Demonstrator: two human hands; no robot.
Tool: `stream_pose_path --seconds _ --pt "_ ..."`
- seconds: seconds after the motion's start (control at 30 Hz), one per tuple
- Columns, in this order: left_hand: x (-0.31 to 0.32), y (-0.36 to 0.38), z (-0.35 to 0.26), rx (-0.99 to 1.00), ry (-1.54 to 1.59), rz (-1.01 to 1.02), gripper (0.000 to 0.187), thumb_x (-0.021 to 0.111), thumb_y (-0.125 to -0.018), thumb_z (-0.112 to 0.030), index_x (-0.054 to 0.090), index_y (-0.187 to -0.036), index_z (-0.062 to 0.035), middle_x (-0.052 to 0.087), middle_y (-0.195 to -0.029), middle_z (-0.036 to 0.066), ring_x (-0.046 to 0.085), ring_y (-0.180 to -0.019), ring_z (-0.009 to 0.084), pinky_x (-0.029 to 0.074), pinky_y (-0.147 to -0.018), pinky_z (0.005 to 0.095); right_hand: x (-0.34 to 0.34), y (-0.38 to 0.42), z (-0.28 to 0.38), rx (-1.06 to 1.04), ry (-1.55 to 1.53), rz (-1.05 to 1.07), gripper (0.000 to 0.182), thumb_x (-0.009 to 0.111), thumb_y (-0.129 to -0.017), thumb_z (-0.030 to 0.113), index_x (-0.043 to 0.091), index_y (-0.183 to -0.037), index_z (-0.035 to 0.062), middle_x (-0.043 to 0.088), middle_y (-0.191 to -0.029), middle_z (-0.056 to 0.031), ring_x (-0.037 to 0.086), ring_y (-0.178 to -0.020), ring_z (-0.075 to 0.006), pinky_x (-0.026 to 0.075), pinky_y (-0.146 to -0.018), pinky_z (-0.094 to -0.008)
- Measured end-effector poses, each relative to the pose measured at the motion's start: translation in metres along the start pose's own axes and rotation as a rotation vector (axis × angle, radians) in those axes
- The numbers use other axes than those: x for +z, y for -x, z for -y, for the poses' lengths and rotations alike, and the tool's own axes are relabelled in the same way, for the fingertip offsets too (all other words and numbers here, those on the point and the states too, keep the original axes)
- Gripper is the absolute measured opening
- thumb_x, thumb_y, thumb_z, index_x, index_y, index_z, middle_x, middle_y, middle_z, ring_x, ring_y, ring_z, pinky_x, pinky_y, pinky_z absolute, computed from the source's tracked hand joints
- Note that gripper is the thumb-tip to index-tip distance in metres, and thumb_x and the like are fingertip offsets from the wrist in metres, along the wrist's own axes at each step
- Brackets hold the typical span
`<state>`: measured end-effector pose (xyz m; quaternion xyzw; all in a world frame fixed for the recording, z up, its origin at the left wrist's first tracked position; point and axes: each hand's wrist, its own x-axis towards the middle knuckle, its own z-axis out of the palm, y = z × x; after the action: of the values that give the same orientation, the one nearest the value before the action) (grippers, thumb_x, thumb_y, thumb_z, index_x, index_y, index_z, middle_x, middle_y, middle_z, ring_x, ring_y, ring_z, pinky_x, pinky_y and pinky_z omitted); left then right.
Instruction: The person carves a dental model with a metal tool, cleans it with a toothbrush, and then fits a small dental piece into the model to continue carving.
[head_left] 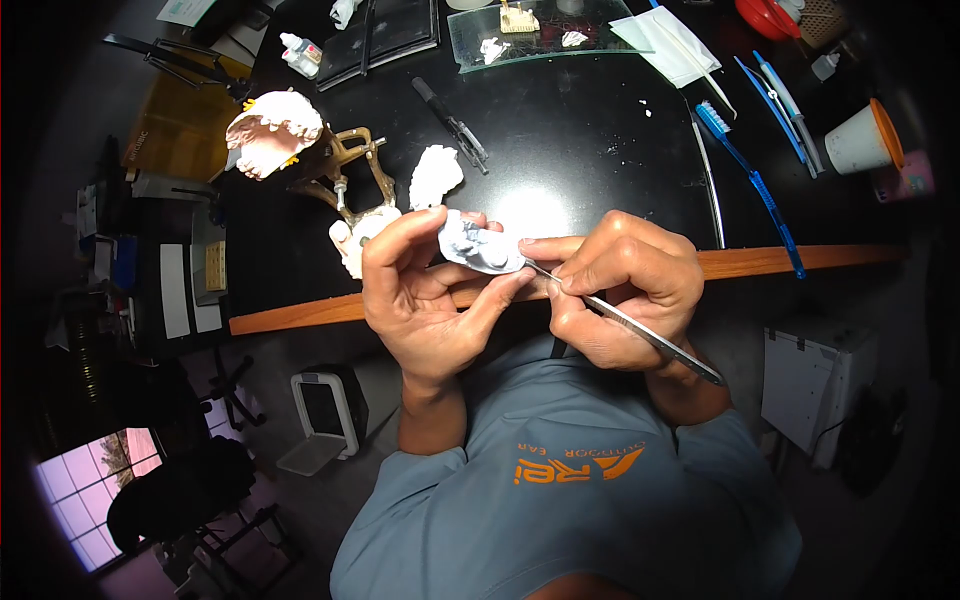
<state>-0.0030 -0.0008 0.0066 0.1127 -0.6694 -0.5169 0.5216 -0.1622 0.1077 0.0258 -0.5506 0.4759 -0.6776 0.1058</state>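
My left hand (425,310) pinches a small white-grey dental mold (478,247) between thumb and fingers, just above the table's front edge. Its upper face shows uneven, tooth-like shapes. In my right hand (630,285) is a slim metal scalpel (640,335), gripped like a pen, its flat handle slanting down to the right. The tip meets the mold's right edge near my left thumb, where the fingers partly cover it. Just beyond my left hand lies a white plaster piece (435,176). To its left stands a brass-coloured articulator (352,160) with a pinkish-white dental cast (275,135).
A pen (450,125) and a dropper bottle (300,55) lie farther back, near a glass plate (550,45) bearing small pieces. At right are a blue toothbrush (750,170), a thin metal rod (709,185) and a white-orange cup (865,140). A wooden edge (800,260) borders the black table.
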Motion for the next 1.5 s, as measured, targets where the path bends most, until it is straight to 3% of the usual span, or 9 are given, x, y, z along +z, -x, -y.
stream_pose_path --seconds 0.17,0.3,0.37,0.4,0.6,0.9,1.5 --pt "-0.001 0.0 0.002 0.008 0.046 -0.033 0.09 0.094 -0.074 0.013 0.042 -0.145 0.0014 0.064 -0.12 0.018 0.074 -0.108 0.0232 0.069 -0.096 0.0381 0.0 -0.001 -0.001 -0.022 -0.016 -0.016 0.019 0.079 -0.071 -0.014 0.067 -0.075 0.0 0.071 -0.076 -0.0097 0.082 -0.083 -0.0255 0.07 -0.081 -0.0371" --pt "0.002 0.001 0.001 0.034 -0.083 -0.101 0.077 0.1 -0.069 0.006 0.056 -0.133 0.0004 0.066 -0.115 0.014 0.075 -0.102 0.0207 0.067 -0.09 0.0362 0.001 -0.003 -0.003 -0.05 -0.044 0.01 0.017 0.073 -0.073 -0.016 0.067 -0.079 -0.0006 0.066 -0.072 -0.0089 0.071 -0.067 -0.0141 0.072 -0.086 -0.0459" --pt "-0.004 0.001 0.003 0.109 -0.246 -0.052 0.069 0.103 -0.066 0.003 0.064 -0.124 -0.0002 0.068 -0.11 0.013 0.075 -0.099 0.0205 0.066 -0.088 0.0347 0.0 -0.003 -0.002 -0.044 -0.053 0.022 0.018 0.073 -0.075 -0.017 0.067 -0.08 -0.0008 0.066 -0.074 -0.0095 0.072 -0.068 -0.0145 0.072 -0.087 -0.0457" --pt "0.001 0.0 0.002 0.111 -0.27 -0.114 0.055 0.104 -0.064 0.0 0.071 -0.108 -0.0015 0.07 -0.103 0.011 0.077 -0.094 0.0213 0.065 -0.085 0.0333 0.0 -0.003 -0.002 -0.041 -0.057 0.029 0.018 0.073 -0.075 -0.017 0.068 -0.08 -0.0008 0.067 -0.075 -0.0098 0.072 -0.068 -0.0147 0.072 -0.087 -0.0456" --pt "0.002 0.001 0.003 0.205 -0.422 -0.114 0.049 0.103 -0.063 0.003 0.074 -0.102 -0.0036 0.076 -0.099 0.011 0.078 -0.091 0.0226 0.063 -0.081 0.0333 0.001 -0.003 -0.003 -0.055 -0.065 0.019 0.017 0.077 -0.078 -0.017 0.07 -0.084 -0.0022 0.071 -0.08 -0.0126 0.081 -0.08 -0.0237 0.072 -0.086 -0.0426" --pt "0.004 0.0 0.002 0.246 -0.471 -0.113 0.048 0.102 -0.062 0.004 0.074 -0.101 -0.004 0.078 -0.096 0.011 0.079 -0.091 0.0238 0.065 -0.078 0.0324 -0.001 -0.002 -0.004 -0.063 -0.044 0.046 0.018 0.08 -0.077 -0.017 0.073 -0.087 -0.0028 0.074 -0.084 -0.0139 0.083 -0.093 -0.0337 0.071 -0.079 -0.0359" --pt "0.006 -0.002 -0.002 0.267 -0.507 -0.092 0.048 0.103 -0.062 0.002 0.075 -0.101 -0.0045 0.078 -0.094 0.009 0.079 -0.09 0.0232 0.064 -0.078 0.0329 0.0 0.001 -0.002 -0.036 -0.04 0.022 0.017 0.079 -0.076 -0.016 0.073 -0.085 -0.0024 0.073 -0.081 -0.0132 0.083 -0.091 -0.032 0.071 -0.083 -0.0383"
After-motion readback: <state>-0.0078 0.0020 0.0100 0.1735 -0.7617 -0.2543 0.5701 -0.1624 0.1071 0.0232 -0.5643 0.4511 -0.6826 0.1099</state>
